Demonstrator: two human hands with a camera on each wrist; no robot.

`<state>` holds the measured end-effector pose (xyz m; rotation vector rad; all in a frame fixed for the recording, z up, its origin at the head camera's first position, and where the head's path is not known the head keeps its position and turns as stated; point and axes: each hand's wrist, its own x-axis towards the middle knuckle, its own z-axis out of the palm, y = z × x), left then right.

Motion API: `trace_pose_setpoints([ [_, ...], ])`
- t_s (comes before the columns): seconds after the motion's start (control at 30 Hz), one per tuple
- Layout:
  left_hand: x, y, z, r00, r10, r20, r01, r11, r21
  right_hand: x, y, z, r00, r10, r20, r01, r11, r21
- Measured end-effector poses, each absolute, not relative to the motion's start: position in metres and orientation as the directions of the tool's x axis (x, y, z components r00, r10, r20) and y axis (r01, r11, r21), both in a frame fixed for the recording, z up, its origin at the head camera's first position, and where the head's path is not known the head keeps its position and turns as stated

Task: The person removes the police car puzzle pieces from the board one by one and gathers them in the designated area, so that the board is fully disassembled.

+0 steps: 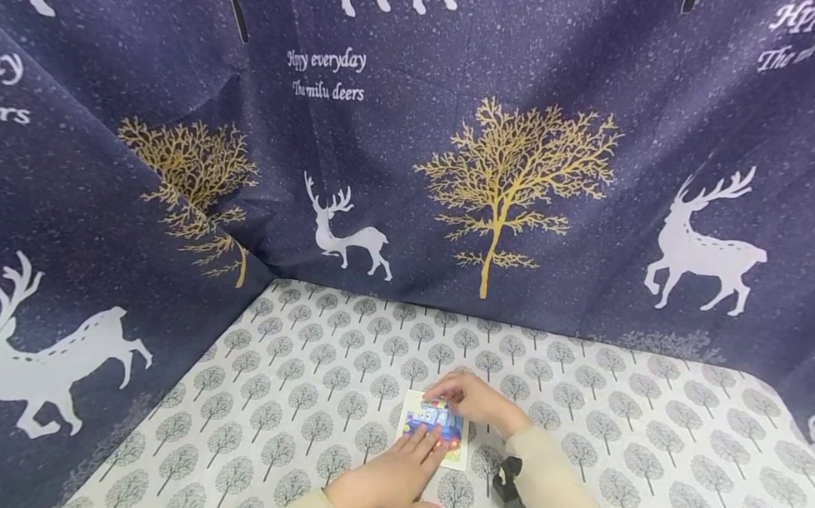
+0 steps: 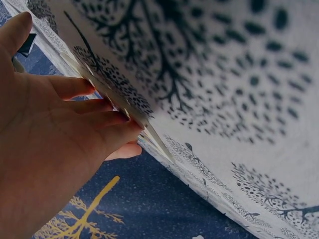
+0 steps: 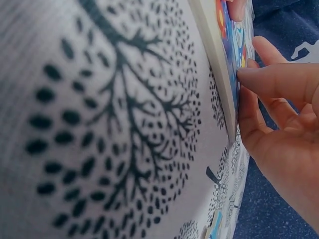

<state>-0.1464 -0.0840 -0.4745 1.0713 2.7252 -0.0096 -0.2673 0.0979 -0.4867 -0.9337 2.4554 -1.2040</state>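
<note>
A small flat picture board (image 1: 455,459) with a pale border lies on the table, showing a blue cartoon car with eyes. My left hand (image 1: 401,475) reaches over its near part, straight fingers resting on the picture and thumb spread out to the right. In the left wrist view, the fingertips (image 2: 130,125) meet the board's face, its thin edge tilted across that view. My right hand (image 1: 477,398) bends over the far right part, fingertips on the car's top. In the right wrist view, the thumb (image 3: 249,77) touches the picture while its other fingers are loosely bent.
A white tablecloth (image 1: 284,408) printed with grey trees covers the table. Dark blue cloth (image 1: 420,146) with deer and golden trees hangs behind and at the sides. A small colourful flat thing (image 3: 215,226) lies near the board. A black device (image 1: 507,477) sits at the right wrist.
</note>
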Motion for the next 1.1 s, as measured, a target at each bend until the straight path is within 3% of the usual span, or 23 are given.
trace_pose_setpoints([
  [0.53, -0.1461, -0.0841, -0.475, -0.711, 0.674, -0.201, 0.675, 0.734, 0.077, -0.2654, 0.0987, -0.4843, -0.791, -0.612, 0.01, -0.37, 0.465, -0.804],
  [1.1, -0.1461, -0.0847, -0.4778, -0.715, 0.669, -0.202, 0.666, 0.74, 0.093, -0.2669, 0.099, -0.4884, -0.78, -0.624, 0.049, -0.397, 0.432, -0.809],
])
